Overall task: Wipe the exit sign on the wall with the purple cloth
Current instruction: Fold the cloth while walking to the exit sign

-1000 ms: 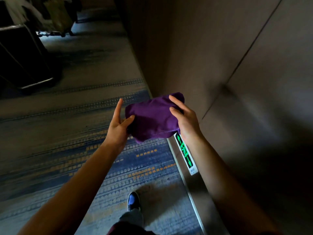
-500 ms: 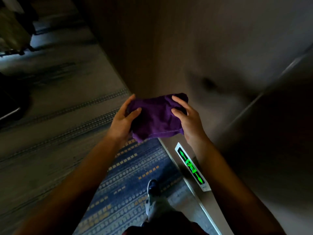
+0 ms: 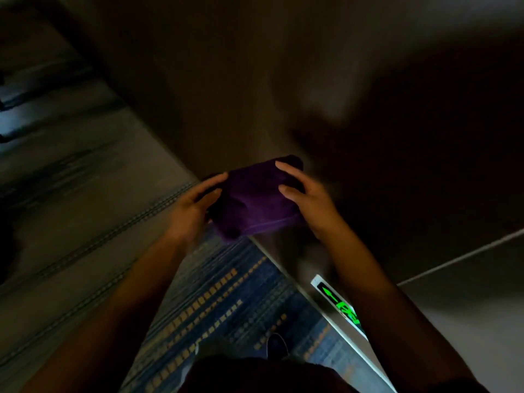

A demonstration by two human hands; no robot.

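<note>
Purple cloth [image 3: 255, 205] between left hand [image 3: 192, 208] and right hand [image 3: 309, 205]; exit sign [image 3: 340, 307] well below grip.

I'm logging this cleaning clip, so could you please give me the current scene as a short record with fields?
cloth: purple cloth, folded, held in the air
left hand: left hand gripping the cloth's left edge
right hand: right hand gripping the right edge
sign: exit sign, glowing green, low on the wall, partly hidden by the right forearm
contact: cloth not touching the sign

Very dim throughout, with heavy motion blur smearing the wall [image 3: 283, 80] and upper carpet [image 3: 71, 171]. Brightest where the exit sign [image 3: 340, 306] glows green; faint cool light at far left, perhaps daylight. Deep shadow at right, bent wide-angle edges.
</note>
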